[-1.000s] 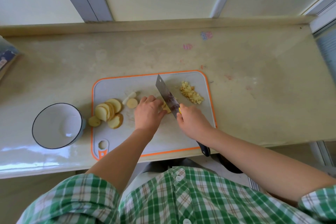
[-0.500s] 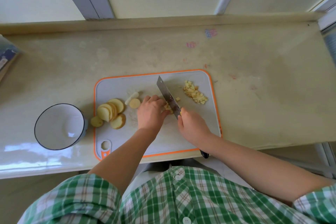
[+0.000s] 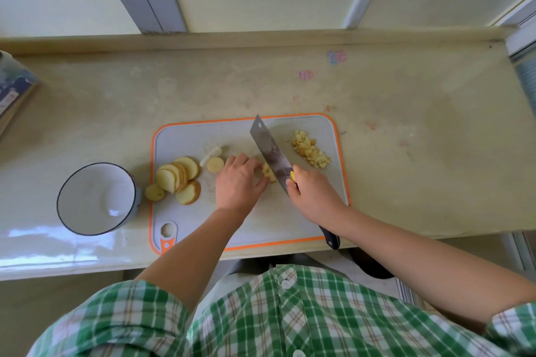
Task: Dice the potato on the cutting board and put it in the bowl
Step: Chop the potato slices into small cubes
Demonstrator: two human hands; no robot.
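A pale, stained bench (image 3: pixel 406 153) runs under a window wall, with a grey cutting board (image 3: pixel 188 142) edged in orange lying near its front edge. On the middle of the board the left hand (image 3: pixel 236 182) has its grip curled down over a small stack of potato strips (image 3: pixel 268 174), fingertips tucked against them. The right hand (image 3: pixel 313 197) has its grip wrapped around a cleaver (image 3: pixel 271 151) where blade meets handle. The dark handle end sticks out behind the wrist, and the blade stands on edge just beside the strips, touching their right side.

Right of the blade, near the board's far right corner, lies a heap of diced potato (image 3: pixel 310 151). On the left part of the board a fanned row of potato slices (image 3: pixel 179 175) leans together, with one round slice (image 3: pixel 215 164) and a pale strip (image 3: pixel 211 153) just beyond it. A small end piece (image 3: pixel 154 192) sits at the board's left border. The white bowl (image 3: pixel 81 197) with a dark rim stands on the bench just left of the board and holds no potato. A green plaid shirt (image 3: pixel 290 313) fills the foreground.
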